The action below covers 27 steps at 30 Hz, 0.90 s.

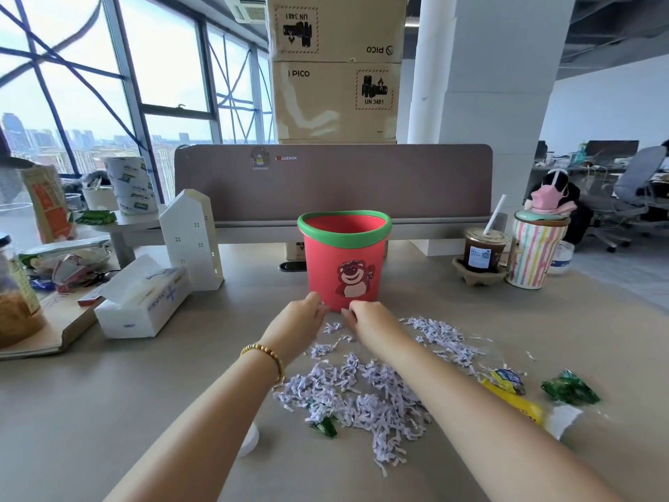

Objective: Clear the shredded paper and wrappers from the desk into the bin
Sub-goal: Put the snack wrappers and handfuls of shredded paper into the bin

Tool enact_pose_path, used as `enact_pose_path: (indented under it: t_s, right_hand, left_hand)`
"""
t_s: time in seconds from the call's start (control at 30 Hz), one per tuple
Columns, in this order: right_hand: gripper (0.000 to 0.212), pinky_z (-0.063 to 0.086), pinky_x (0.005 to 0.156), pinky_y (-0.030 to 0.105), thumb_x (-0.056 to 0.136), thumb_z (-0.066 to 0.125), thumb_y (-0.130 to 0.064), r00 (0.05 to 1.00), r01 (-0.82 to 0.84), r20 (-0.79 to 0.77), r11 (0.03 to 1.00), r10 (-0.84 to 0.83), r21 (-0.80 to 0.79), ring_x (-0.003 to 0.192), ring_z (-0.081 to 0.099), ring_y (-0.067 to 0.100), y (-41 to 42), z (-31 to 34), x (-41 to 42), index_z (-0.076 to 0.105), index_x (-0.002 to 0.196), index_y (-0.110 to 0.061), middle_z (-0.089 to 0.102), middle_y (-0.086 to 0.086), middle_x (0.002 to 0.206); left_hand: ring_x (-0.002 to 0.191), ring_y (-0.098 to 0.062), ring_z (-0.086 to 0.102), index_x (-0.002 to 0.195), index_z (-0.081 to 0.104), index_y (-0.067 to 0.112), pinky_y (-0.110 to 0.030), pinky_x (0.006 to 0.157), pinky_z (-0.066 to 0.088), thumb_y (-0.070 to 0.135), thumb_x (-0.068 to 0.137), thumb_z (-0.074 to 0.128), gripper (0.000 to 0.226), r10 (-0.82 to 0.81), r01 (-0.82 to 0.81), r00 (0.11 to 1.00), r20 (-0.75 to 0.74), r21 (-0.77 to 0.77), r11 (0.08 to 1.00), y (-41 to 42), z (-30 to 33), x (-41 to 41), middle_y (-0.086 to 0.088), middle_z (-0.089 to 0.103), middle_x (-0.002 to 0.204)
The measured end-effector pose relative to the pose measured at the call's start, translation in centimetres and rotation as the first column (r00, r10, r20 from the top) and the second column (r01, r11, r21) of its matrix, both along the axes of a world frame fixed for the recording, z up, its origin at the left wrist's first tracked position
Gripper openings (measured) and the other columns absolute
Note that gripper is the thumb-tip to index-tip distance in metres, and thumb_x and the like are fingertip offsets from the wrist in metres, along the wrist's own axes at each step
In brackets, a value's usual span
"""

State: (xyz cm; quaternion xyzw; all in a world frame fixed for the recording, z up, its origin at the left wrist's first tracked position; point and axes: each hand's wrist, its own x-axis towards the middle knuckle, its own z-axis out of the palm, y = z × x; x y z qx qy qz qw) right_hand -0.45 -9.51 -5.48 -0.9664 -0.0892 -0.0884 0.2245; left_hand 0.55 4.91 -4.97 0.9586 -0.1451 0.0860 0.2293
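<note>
Already both hands are placed at the foot of the bin [345,259], which stands upright near the far edge of the desk [163,393], in front of the partition; the left hand [302,315] is seen with the fingers curled close to the bin's lower wall, and the right hand [365,318] is bent over the nearest scraps; whether any paper is pinched in either hand cannot be told, since the fingertips are turned away.

The shredded paper [362,389] is spread over the middle of the desk, from just beside the bin's foot towards the near edge, under and between the two forearms; a yellow wrapper [514,393] and a green wrapper [570,389] lie towards the right edge, and a small green wrapper [324,425] is caught in the near part of the pile.

Several things could go wrong from here; the bin looks light, so it may be pushed back or tipped if the hands press on its wall; the strips are loose and thin, so many may be dropped again if they are lifted in small pinches, or swept over the near edge by the forearms; the iced coffee cup [483,251] near the far right corner may be struck if a reach for the wrappers is made too widely.
</note>
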Motion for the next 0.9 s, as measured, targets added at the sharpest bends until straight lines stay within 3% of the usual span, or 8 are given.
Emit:
enact_pose_path:
  t_s: [0.1, 0.2, 0.33, 0.4, 0.53, 0.7, 0.77, 0.9]
  right_hand:
    - [0.036, 0.033, 0.06, 0.03, 0.099, 0.037, -0.029, 0.999, 0.008, 0.039, 0.998, -0.01, 0.067, 0.068, 0.05, 0.026, -0.4, 2.0, -0.2, 0.043, 0.067, -0.012, 0.053, 0.008, 0.068]
    - [0.037, 0.029, 0.06, 0.029, 0.098, 0.039, -0.026, 0.995, -0.012, 0.104, 0.995, 0.001, 0.101, 0.071, 0.053, 0.032, -0.7, 4.2, -0.2, 0.04, 0.064, -0.012, 0.059, 0.016, 0.072]
    - [0.045, 0.022, 0.046, 0.03, 0.098, 0.039, -0.024, 0.986, 0.0, 0.166, 0.992, -0.021, 0.126, 0.061, 0.043, 0.025, -1.0, 7.6, 0.6, 0.03, 0.055, -0.019, 0.039, -0.003, 0.054]
    - [0.045, 0.021, 0.05, 0.032, 0.098, 0.039, -0.026, 0.976, 0.016, 0.213, 0.993, -0.041, 0.119, 0.065, 0.043, 0.025, -1.1, 9.1, 1.4, 0.03, 0.054, -0.02, 0.037, -0.002, 0.054]
    - [0.045, 0.028, 0.058, 0.03, 0.098, 0.038, -0.025, 0.961, 0.021, 0.27, 0.989, -0.06, 0.146, 0.067, 0.045, 0.026, -1.2, 11.8, 3.4, 0.031, 0.054, -0.018, 0.038, 0.0, 0.056]
    - [0.044, 0.03, 0.06, 0.032, 0.097, 0.037, -0.025, 0.939, 0.049, 0.329, 0.984, -0.104, 0.171, 0.065, 0.043, 0.029, -1.9, 14.1, 7.3, 0.031, 0.054, -0.015, 0.041, 0.003, 0.058]
    - [0.044, 0.029, 0.06, 0.032, 0.097, 0.036, -0.025, 0.93, 0.058, 0.349, 0.983, -0.117, 0.175, 0.066, 0.043, 0.029, -2.4, 14.3, 8.8, 0.029, 0.054, -0.015, 0.038, 0.002, 0.057]
    - [0.045, 0.027, 0.06, 0.032, 0.097, 0.038, -0.025, 0.908, 0.059, 0.393, 0.973, -0.145, 0.221, 0.066, 0.042, 0.03, -3.6, 14.2, 11.8, 0.028, 0.054, -0.017, 0.037, 0.001, 0.055]
  left_hand:
    - [0.095, -0.035, 0.061, 0.091, 0.039, 0.017, -0.031, 0.074, 0.04, 0.029, 0.098, 0.035, 0.014, -0.003, 0.006, 0.999, 0.041, -0.078, 0.997, -0.4, 2.1, -0.1, -0.02, 0.065, 0.101]
    - [0.096, -0.035, 0.061, 0.087, 0.04, 0.019, -0.029, 0.072, 0.038, 0.028, 0.098, 0.035, 0.015, -0.006, 0.015, 0.997, 0.078, -0.118, 0.993, -0.8, 4.4, 0.4, -0.021, 0.064, 0.102]
    - [0.082, -0.036, 0.064, 0.079, 0.04, 0.014, -0.033, 0.066, 0.049, 0.025, 0.097, 0.038, 0.022, -0.009, 0.055, 0.982, 0.189, -0.235, 0.971, -1.4, 7.4, 1.8, -0.022, 0.063, 0.084]
    - [0.066, -0.032, 0.058, 0.08, 0.04, 0.009, -0.03, 0.057, 0.043, 0.024, 0.097, 0.04, 0.024, 0.016, 0.055, 0.966, 0.258, -0.266, 0.962, -1.7, 9.0, 2.6, -0.013, 0.056, 0.066]
    - [0.065, -0.027, 0.054, 0.085, 0.045, 0.004, -0.03, 0.058, 0.041, 0.027, 0.098, 0.039, 0.027, 0.06, 0.066, 0.939, 0.338, -0.349, 0.935, -2.7, 12.1, 4.8, -0.007, 0.055, 0.071]
    - [0.053, -0.013, 0.039, 0.072, 0.036, 0.011, -0.017, 0.041, 0.029, 0.026, 0.098, 0.039, 0.03, 0.118, 0.102, 0.898, 0.424, -0.46, 0.882, -4.9, 15.3, 8.7, 0.005, 0.04, 0.06]
    - [0.059, -0.021, 0.043, 0.078, 0.04, 0.009, -0.028, 0.047, 0.026, 0.025, 0.098, 0.039, 0.026, 0.12, 0.118, 0.893, 0.433, -0.485, 0.867, -5.8, 15.8, 10.2, 0.005, 0.042, 0.06]
    - [0.074, -0.022, 0.049, 0.086, 0.043, 0.009, -0.023, 0.057, 0.029, 0.024, 0.099, 0.037, 0.02, 0.145, 0.095, 0.903, 0.403, -0.519, 0.85, -6.9, 15.0, 13.3, -0.004, 0.053, 0.078]
